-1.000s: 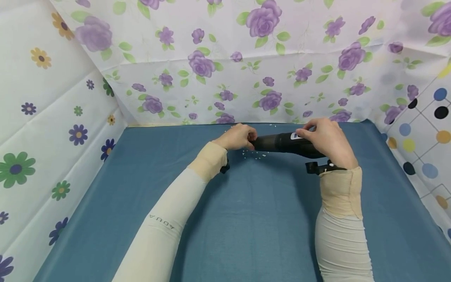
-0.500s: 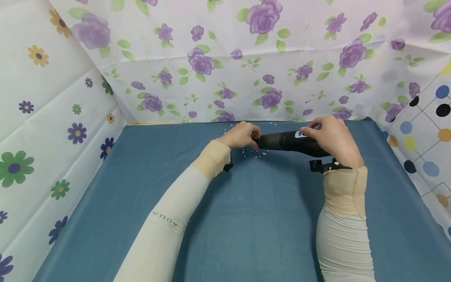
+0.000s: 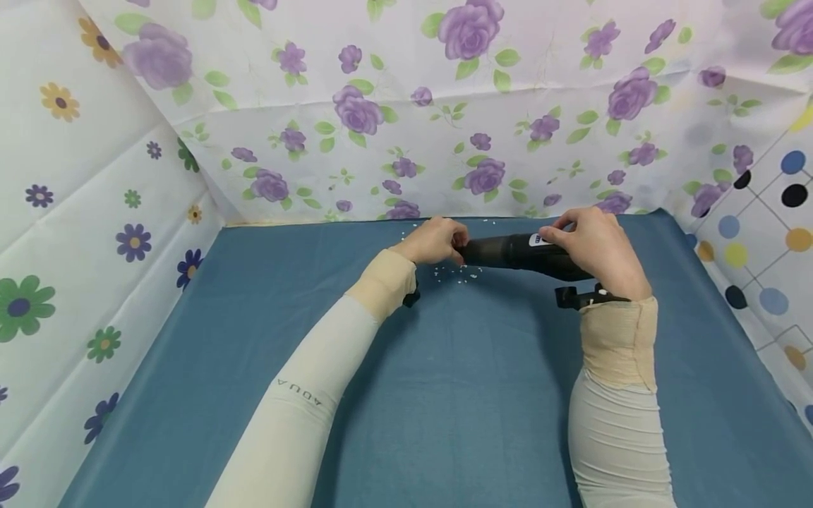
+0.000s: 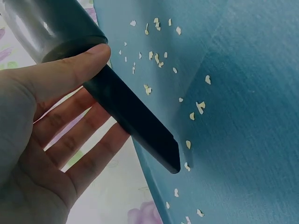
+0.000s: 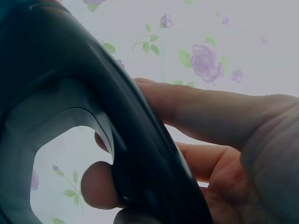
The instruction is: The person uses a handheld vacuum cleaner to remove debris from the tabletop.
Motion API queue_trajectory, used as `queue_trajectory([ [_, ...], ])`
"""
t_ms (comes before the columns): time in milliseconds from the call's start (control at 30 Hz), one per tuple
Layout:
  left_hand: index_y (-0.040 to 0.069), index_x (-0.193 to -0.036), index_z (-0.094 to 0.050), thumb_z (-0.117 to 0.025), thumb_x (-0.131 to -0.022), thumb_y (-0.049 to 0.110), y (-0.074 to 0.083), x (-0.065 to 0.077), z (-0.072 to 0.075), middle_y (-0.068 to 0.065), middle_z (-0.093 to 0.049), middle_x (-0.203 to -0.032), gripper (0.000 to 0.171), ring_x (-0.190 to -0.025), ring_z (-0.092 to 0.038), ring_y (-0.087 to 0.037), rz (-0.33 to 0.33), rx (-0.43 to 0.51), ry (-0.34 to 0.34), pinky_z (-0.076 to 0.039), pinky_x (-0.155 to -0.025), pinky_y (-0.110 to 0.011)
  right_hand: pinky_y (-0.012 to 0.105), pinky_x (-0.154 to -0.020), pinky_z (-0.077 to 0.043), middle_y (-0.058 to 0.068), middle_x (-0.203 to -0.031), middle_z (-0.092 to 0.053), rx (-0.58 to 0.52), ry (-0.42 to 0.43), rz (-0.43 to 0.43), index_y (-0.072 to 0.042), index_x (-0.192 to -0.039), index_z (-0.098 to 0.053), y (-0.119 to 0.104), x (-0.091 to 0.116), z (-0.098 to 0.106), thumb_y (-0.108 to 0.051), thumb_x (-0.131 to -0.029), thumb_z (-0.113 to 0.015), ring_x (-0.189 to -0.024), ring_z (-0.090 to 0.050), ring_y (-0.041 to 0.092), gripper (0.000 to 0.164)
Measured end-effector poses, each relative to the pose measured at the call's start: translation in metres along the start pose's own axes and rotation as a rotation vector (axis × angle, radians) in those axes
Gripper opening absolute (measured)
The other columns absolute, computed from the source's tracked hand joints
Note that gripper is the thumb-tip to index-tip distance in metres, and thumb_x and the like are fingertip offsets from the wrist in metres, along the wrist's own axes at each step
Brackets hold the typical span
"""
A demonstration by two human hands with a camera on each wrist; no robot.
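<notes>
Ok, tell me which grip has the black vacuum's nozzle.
The left grip holds the narrow black plastic nozzle; the right grip holds the black looped handle instead.

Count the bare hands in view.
2: the left hand pinches the narrow black nozzle of the black plastic handheld vacuum; the right hand grips its curved handle. No others show.

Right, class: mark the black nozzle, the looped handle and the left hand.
Black nozzle [image 4: 137, 120], left wrist view: mid-tube.
Looped handle [image 5: 145, 149], right wrist view: curved bar.
Left hand [image 3: 434, 241], head view: its back.
</notes>
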State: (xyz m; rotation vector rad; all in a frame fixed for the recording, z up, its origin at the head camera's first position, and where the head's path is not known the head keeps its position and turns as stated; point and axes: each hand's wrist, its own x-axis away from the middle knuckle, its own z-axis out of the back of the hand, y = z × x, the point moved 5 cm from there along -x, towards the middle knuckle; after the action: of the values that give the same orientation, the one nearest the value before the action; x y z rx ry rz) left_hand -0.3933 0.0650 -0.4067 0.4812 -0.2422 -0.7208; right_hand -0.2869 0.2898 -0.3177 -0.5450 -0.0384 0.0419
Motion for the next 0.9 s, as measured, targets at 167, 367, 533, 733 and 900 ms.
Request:
queue_trajectory([
  [167, 0.011, -0.111, -0.072, -0.087, -0.088, 0.019, 0.0018, -0.0011, -0.0031, -0.005, -0.070, -0.107, 0.029, -0.097, -0.065, -0.017, -0.013, -0.002, -0.024, -0.054, -0.088, -0.034, 0.043, -0.064, -0.046, 0.027, -0.112, -0.069, 0.006, -0.010, 0.005, 0.004, -0.120, -0.072, 0.0023, 0.0006, 0.0011, -0.036, -0.107, -0.061, -0.086, -0.061, 0.036, 0.044],
  [367, 0.011, -0.110, -0.072, -0.087, -0.088, 0.018, 0.0042, -0.0015, -0.0046, -0.004, -0.070, -0.106, 0.028, -0.096, -0.065, -0.017, -0.020, -0.001, -0.024, -0.054, -0.087, -0.034, 0.047, -0.069, -0.048, 0.027, -0.114, -0.069, 0.004, -0.013, 0.006, 0.004, -0.121, -0.071, 0.0031, 0.0027, 0.0038, -0.036, -0.107, -0.061, -0.090, -0.062, 0.037, 0.044],
  [533, 0.011, -0.111, -0.072, -0.086, -0.088, 0.016, 0.0047, -0.0028, -0.0004, -0.006, -0.070, -0.108, 0.027, -0.097, -0.065, -0.018, -0.009, 0.002, 0.005, -0.055, -0.087, -0.035, 0.043, -0.064, -0.046, 0.028, -0.111, -0.069, 0.001, 0.017, -0.002, 0.005, -0.123, -0.071, 0.0030, 0.0019, 0.0032, -0.037, -0.107, -0.061, -0.082, -0.061, 0.035, 0.046],
  [733, 0.010, -0.111, -0.072, -0.086, -0.088, 0.015, 0.0040, -0.0041, 0.0021, -0.006, -0.069, -0.107, 0.027, -0.096, -0.064, -0.019, 0.006, -0.011, -0.002, -0.054, -0.087, -0.036, 0.042, -0.063, -0.044, 0.027, -0.112, -0.069, -0.021, 0.027, -0.015, 0.004, -0.122, -0.072, 0.0029, -0.0025, -0.0015, -0.035, -0.107, -0.062, -0.083, -0.060, 0.034, 0.043],
  [900, 0.009, -0.111, -0.072, -0.086, -0.089, 0.015, 0.0007, -0.0046, 0.0025, -0.008, -0.070, -0.109, 0.027, -0.098, -0.064, -0.021, 0.006, -0.019, -0.012, -0.054, -0.089, -0.037, 0.041, -0.062, -0.043, 0.026, -0.110, -0.071, -0.025, 0.024, -0.014, 0.004, -0.121, -0.072, 0.0014, -0.0047, -0.0042, -0.034, -0.107, -0.062, -0.078, -0.060, 0.032, 0.042],
])
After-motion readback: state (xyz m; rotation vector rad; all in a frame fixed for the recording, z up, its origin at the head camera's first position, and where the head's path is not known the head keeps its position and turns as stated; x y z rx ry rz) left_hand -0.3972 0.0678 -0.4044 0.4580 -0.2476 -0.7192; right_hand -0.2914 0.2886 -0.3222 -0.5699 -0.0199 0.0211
